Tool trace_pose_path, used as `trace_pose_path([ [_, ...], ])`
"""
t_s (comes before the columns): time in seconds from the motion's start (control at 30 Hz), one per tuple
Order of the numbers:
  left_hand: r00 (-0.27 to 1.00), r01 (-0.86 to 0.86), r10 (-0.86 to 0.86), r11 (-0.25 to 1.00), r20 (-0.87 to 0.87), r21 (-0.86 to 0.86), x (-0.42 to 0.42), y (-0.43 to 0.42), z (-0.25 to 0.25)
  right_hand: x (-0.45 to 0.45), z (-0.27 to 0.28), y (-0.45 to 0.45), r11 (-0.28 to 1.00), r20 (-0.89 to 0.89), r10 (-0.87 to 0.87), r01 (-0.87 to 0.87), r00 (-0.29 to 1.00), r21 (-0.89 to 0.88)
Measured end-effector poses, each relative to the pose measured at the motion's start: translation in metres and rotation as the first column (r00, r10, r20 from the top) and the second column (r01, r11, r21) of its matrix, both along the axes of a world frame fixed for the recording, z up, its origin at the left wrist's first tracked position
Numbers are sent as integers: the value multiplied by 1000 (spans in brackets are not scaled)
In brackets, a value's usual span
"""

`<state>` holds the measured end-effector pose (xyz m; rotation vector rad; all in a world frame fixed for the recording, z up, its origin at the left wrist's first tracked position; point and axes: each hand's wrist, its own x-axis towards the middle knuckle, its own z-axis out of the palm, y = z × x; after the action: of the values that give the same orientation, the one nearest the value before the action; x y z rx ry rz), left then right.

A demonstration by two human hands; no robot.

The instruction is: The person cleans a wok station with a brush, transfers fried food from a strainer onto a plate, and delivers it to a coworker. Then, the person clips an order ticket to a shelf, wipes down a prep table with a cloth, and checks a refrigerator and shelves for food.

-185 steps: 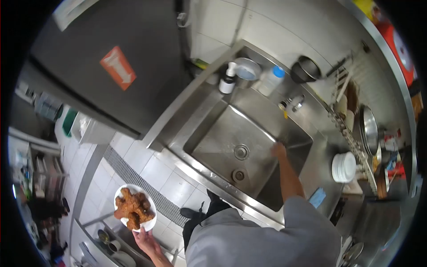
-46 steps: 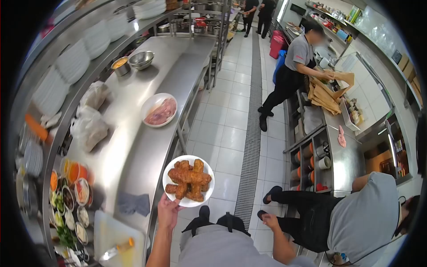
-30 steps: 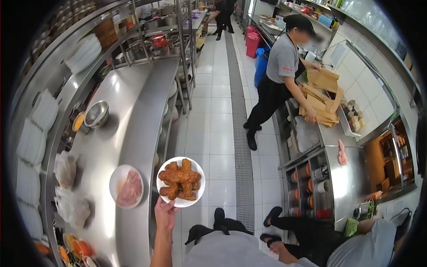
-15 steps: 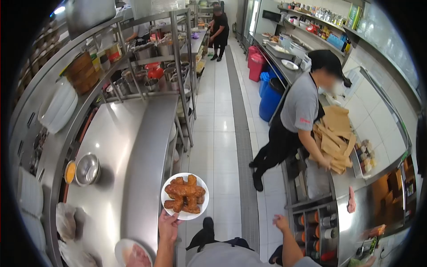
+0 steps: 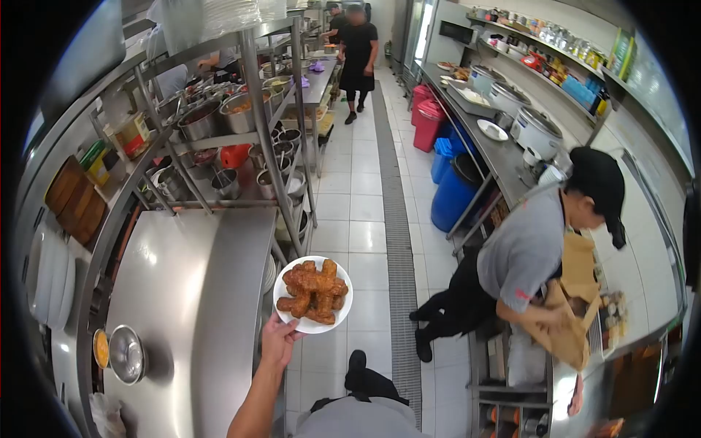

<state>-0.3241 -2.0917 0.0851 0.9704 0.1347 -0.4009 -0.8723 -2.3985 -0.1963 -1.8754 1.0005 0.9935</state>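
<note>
My left hand (image 5: 280,340) grips the near rim of a white plate (image 5: 290,271), held over the aisle just right of the steel counter. Stacked crosswise on the plate lie several browned, glazed pieces of fried chicken (image 5: 319,286). The fingers go beneath the plate and are partly hidden by it. My right hand is out of view.
A steel counter (image 5: 197,292) runs along the left, with a metal bowl (image 5: 128,354). Pot-laden shelves (image 5: 241,117) stand beyond. On the right a co-worker (image 5: 533,248) handles brown paper (image 5: 562,321). Another person (image 5: 358,58) is in the tiled aisle (image 5: 365,212). Blue bins (image 5: 456,193) stand right.
I have moved forward along the aisle, plate in my left hand. My right hand has left the view. The far person faces this way and is nearer; the co-worker leans over the paper.
</note>
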Motion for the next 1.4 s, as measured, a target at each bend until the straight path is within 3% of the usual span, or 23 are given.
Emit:
trace_pose_path([
  [0.07, 1000, 15, -15, 1000, -3, -3, 33, -21, -3, 49, -9, -26, 991, 48, 136, -137, 990, 4],
  [0.1, 1000, 1, -1, 1000, 8, 0, 52, -32, -4, 75, -18, -41, 951, 99, 310, -310, 946, -15],
  [0.17, 1000, -3, 3, 999, -4, -50, 84, -56, -9, 145, -45, -83, 692, 196, 720, -707, 665, -145],
  [0.2, 1000, -26, 26, 997, -1, -68, 97, -67, -8, 166, -94, -112, 626, 249, 776, -758, 580, -182],
  [0.23, 999, -34, 34, 997, -5, -71, 111, -77, -10, 196, -146, -132, 962, 416, 216, -266, 883, 67],
  [0.27, 999, -33, 32, 997, -12, -64, 129, -87, -12, 264, -107, -138, 976, 316, -130, 65, 940, 209],
  [0.3, 999, -33, 32, 998, -18, -58, 147, -97, -13, 338, -60, -142, 862, 220, -483, 417, 847, 287],
  [0.37, 1000, -26, 26, 999, -17, -48, 184, -115, -17, 452, -12, -159, 889, 327, -455, 400, 828, 224],
  [0.43, 999, -22, 21, 999, -29, -28, 220, -133, -24, 532, -22, -187, 863, 473, -503, 395, 724, 314],
  [0.5, 999, -32, 31, 996, -20, -82, 265, -153, -34, 601, -18, -211, 863, 463, -504, 401, 729, 308],
  [0.6, 1000, -25, 26, 993, 10, -112, 342, -188, -37, 664, 30, -223, 893, 484, -450, 388, 751, 228],
  [0.8, 999, 4, 1, 993, 43, -116, 480, -260, -38, 665, 36, -257, 827, 317, -561, 538, 765, 165],
  [0.9, 999, -7, 13, 992, 52, -123, 557, -294, -43, 624, 0, -266, 672, 258, -740, 668, 621, 319],
  [0.93, 998, -22, 29, 991, 50, -134, 582, -308, -45, 608, -13, -274, 740, 231, -664, 581, 711, 338],
  [0.97, 998, -16, 23, 991, 53, -132, 606, -320, -49, 598, -23, -280, 615, 26, -756, 697, 654, 369],
  [1.07, 994, -50, 65, 984, 82, -172, 675, -351, -57, 599, -7, -283, 708, -76, -671, 669, 737, 226],
  [1.23, 989, -123, 132, 983, 65, -134, 761, -387, -59, 666, 9, -336, 796, -94, -568, 575, 817, 189],
  [1.4, 967, -241, 249, 961, 46, -133, 833, -403, -75, 815, 14, -427, 754, -61, -614, 608, 787, 250],
])
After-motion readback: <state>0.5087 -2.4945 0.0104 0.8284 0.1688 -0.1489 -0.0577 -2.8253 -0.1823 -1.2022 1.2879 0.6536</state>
